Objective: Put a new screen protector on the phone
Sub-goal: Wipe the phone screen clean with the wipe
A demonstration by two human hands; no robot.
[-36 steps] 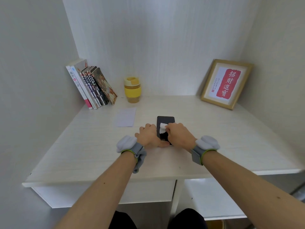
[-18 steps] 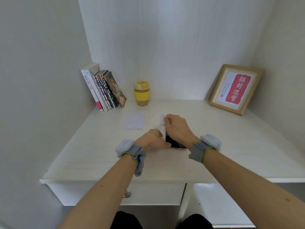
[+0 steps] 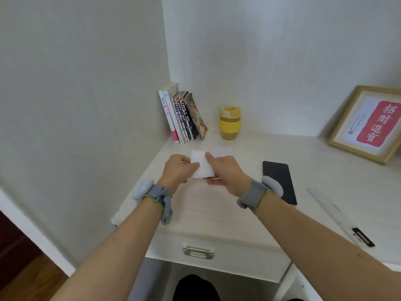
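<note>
Both hands hold a small white wipe [image 3: 200,165] above the left part of the desk. My left hand [image 3: 177,170] pinches its left edge and my right hand [image 3: 225,172] pinches its right edge. The black phone [image 3: 280,180] lies flat on the desk to the right of my right wrist, with no hand on it. A pale sheet [image 3: 221,151], possibly the screen protector, lies on the desk just behind the hands and is mostly hidden by them.
Several books [image 3: 182,116] lean in the back left corner beside a yellow cup [image 3: 229,123]. A framed red print [image 3: 368,124] leans at the back right. A clear ruler [image 3: 334,213] lies near the right front edge. A drawer handle [image 3: 198,251] sits below the white desk [image 3: 217,209].
Both hands left the phone and moved left. The wipe went from rubbing the screen under my right hand to being held up between both hands. The view swung left.
</note>
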